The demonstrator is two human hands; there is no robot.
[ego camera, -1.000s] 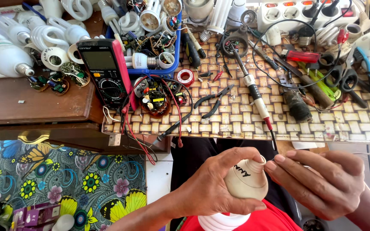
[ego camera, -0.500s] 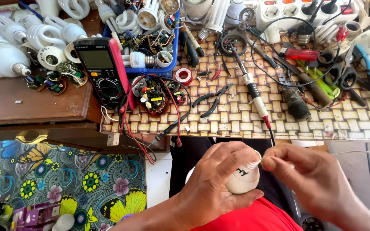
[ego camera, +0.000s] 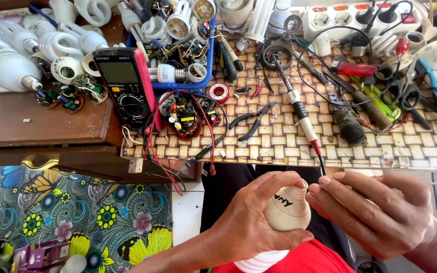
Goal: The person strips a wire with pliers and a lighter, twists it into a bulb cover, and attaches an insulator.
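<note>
My left hand [ego camera: 251, 220] grips the cream plastic base of a lamp [ego camera: 287, 211], held over my lap below the bench edge. The lamp's white spiral tube [ego camera: 259, 263] points down toward my red shirt. My right hand [ego camera: 375, 212] is closed beside the base's top, thumb and forefinger pinching something thin at its rim; I cannot make out what it is. A soldering iron [ego camera: 299, 108] lies on the woven mat [ego camera: 279, 141] just above my hands, its cord hanging down.
A black and red multimeter [ego camera: 127, 86] with red and black leads sits at the mat's left. Circuit boards [ego camera: 183, 119], pliers [ego camera: 251, 121], several spiral lamps [ego camera: 6, 65], a blue tray [ego camera: 178, 50], scissors and a power strip [ego camera: 350, 17] crowd the bench. Patterned cloth [ego camera: 67, 217] lies lower left.
My right hand came in from the lamp base's side to its top rim and pinched there. The left hand shifted its grip slightly, turning the base.
</note>
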